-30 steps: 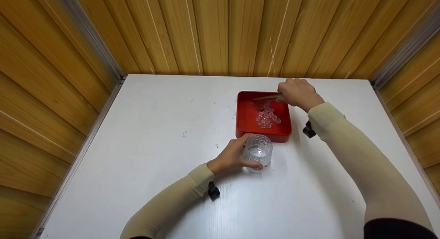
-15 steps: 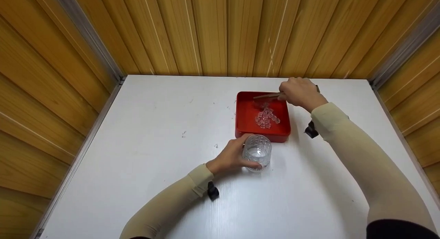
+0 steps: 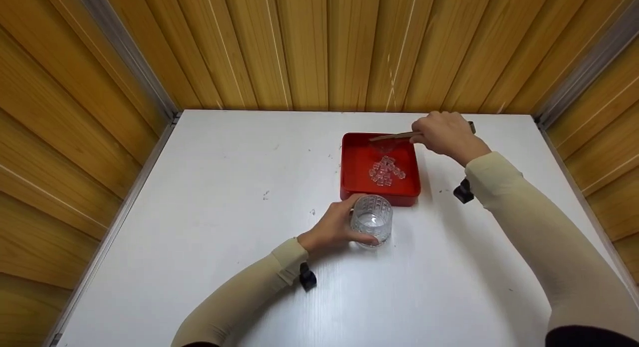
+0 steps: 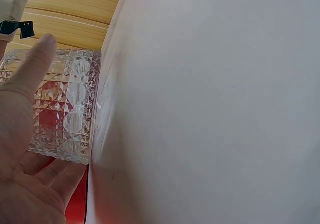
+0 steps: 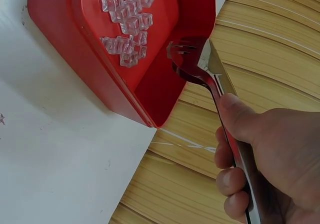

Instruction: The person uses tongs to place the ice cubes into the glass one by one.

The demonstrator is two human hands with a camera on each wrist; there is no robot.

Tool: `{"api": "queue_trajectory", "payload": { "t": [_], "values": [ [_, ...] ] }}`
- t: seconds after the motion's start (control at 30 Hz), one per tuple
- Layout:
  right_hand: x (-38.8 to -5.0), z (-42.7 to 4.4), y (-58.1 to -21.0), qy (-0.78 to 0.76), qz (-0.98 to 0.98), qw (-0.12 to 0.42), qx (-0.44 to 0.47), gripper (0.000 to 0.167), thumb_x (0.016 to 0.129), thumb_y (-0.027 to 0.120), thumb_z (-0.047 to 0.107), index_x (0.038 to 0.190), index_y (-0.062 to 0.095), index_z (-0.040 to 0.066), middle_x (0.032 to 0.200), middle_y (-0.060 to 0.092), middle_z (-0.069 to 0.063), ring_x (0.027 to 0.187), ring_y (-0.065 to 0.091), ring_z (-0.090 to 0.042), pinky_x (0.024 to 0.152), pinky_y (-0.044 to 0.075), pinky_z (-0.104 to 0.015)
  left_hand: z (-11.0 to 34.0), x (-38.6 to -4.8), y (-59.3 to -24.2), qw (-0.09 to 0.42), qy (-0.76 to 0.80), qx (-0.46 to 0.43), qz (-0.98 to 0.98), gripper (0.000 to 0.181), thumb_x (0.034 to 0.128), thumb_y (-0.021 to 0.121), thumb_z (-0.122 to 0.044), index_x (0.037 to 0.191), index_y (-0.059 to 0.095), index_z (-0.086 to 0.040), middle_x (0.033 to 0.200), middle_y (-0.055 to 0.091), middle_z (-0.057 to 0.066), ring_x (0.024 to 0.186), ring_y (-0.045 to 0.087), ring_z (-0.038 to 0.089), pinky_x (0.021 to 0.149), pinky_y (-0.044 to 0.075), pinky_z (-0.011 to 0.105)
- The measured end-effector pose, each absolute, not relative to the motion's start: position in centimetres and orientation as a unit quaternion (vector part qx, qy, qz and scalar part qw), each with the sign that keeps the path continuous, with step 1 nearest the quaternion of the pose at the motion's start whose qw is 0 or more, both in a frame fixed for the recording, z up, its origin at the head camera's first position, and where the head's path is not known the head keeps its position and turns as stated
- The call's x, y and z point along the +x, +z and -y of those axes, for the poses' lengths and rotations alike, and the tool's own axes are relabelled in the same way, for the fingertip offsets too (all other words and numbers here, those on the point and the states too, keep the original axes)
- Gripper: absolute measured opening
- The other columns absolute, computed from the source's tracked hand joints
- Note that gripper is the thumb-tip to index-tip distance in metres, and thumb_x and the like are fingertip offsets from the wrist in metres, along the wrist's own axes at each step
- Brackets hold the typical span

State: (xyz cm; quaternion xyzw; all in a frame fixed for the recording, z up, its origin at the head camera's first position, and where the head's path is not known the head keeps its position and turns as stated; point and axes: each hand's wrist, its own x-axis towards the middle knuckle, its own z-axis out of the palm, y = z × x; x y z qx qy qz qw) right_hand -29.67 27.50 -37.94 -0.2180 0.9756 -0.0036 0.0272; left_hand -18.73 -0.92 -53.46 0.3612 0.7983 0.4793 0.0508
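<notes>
Head view showed that the right hand (image 3: 444,134) had shifted slightly rightward over the last second, drawing the tongs (image 3: 398,136) it gripped a little farther from the clear cubes (image 3: 383,171). Those lay bunched where they had been, on the floor of the red tray (image 3: 403,200). Right wrist view put the tongs' forked end (image 5: 190,74) near the tray's wall, apart from the cubes, with none visible at its prongs; so, it seemed, nothing was being picked up just then. The left hand (image 3: 332,227) stayed curled round the glass (image 3: 373,228), which stood upright on the white table (image 3: 239,162) just before the tray.
</notes>
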Motion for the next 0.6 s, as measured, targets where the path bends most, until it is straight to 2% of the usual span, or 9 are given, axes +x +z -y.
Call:
{"api": "queue_trajectory", "payload": {
  "t": [0.27, 0.6],
  "values": [
    [-28.9, -28.4, -37.7, -0.021, -0.975, 0.012, -0.220, 0.017, 0.098, 0.072, 0.026, 0.099, 0.078, 0.010, 0.078, 0.071, -0.005, 0.066, 0.056, -0.023, 0.055, 0.046, -0.036, 0.9, -19.0, -53.2, 0.057, 0.471, 0.360, -0.803, 0.092, 0.0674, 0.098, -0.037, 0.144, 0.051, -0.016, 0.131, 0.068, 0.000, 0.119, 0.063, 0.012, 0.104, 0.046, 0.024],
    [-27.7, -29.3, -37.4, -0.034, -0.973, -0.006, -0.227, 0.015, 0.097, 0.073, 0.027, 0.092, 0.076, 0.013, 0.071, 0.064, -0.001, 0.064, 0.054, -0.021, 0.053, 0.042, -0.034, 1.0, -18.8, -53.4, 0.040, 0.464, 0.371, -0.803, 0.092, 0.0673, 0.098, -0.037, 0.144, 0.052, -0.016, 0.130, 0.068, -0.001, 0.116, 0.064, 0.013, 0.103, 0.047, 0.023]
  ]
}}
